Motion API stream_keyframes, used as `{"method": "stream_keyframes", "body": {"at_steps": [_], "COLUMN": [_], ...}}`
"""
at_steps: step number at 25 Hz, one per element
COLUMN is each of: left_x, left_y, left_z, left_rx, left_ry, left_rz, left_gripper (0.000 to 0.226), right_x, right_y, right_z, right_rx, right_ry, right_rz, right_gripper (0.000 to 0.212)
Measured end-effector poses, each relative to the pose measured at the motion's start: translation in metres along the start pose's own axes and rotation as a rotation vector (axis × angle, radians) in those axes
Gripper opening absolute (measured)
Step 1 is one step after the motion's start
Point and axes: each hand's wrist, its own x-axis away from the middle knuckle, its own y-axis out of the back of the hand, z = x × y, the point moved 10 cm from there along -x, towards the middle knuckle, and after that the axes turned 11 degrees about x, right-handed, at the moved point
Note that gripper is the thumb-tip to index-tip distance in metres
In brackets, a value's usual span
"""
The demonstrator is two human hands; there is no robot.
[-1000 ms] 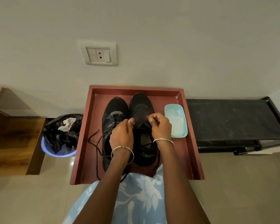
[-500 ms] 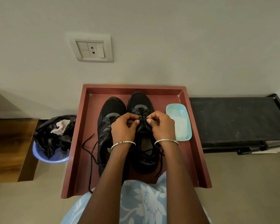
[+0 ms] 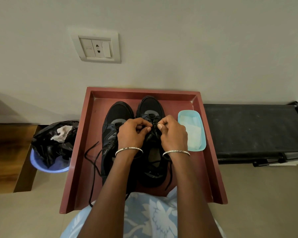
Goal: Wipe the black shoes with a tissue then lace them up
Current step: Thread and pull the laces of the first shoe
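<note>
Against a plain pale wall (image 3: 179, 40) on a tiled floor, a red tray (image 3: 91, 127) holds a pair of black shoes side by side: the left shoe (image 3: 119, 112) and right shoe (image 3: 150, 105) lie parallel. Their long axes run from the person toward the wall, toes at the far end and heels nearest the body. A lined bin (image 3: 50, 148) beside the tray holds a crumpled tissue (image 3: 62, 133), which suggests the wiping is over and lacing is the step in hand. A turquoise dish (image 3: 203, 134) of fresh tissues sits at the right shoe's outer side. Over that shoe's upper eyelets the left hand (image 3: 132, 133) and right hand (image 3: 173, 133) are close together, each pinching the lace (image 3: 154, 126) with curled fingers. The next move likely calls for drawing both ends snug and even before knotting. The left shoe's loose lace (image 3: 93, 162) trails across the tray, awaiting its turn.
</note>
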Motion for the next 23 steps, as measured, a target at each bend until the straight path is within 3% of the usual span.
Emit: {"method": "stream_keyframes", "body": {"at_steps": [7, 12, 18, 20, 23], "left_x": [0.001, 0.001, 0.003, 0.005, 0.011], "left_y": [-0.016, -0.016, -0.006, -0.006, -0.016], "left_z": [-0.005, 0.002, -0.004, 0.003, 0.011], "left_rx": [-0.183, 0.023, 0.154, 0.239, 0.285], "left_ry": [-0.022, -0.019, 0.038, 0.087, 0.157], "left_rz": [0.067, 0.136, 0.112, 0.162, 0.342], "left_gripper": [0.007, 0.012, 0.014, 0.021, 0.056], "right_x": [0.002, 0.002, 0.002, 0.002, 0.006], "right_y": [-0.002, -0.004, -0.001, -0.001, 0.0], "right_z": [-0.019, -0.014, -0.003, 0.003, 0.014], "right_rx": [-0.218, -0.235, -0.131, -0.028, 0.081], "right_ry": [-0.048, 0.012, 0.099, 0.127, 0.198], "right_rz": [0.148, 0.197, 0.139, 0.143, 0.143], "right_gripper": [0.013, 0.012, 0.009, 0.013, 0.01]}}
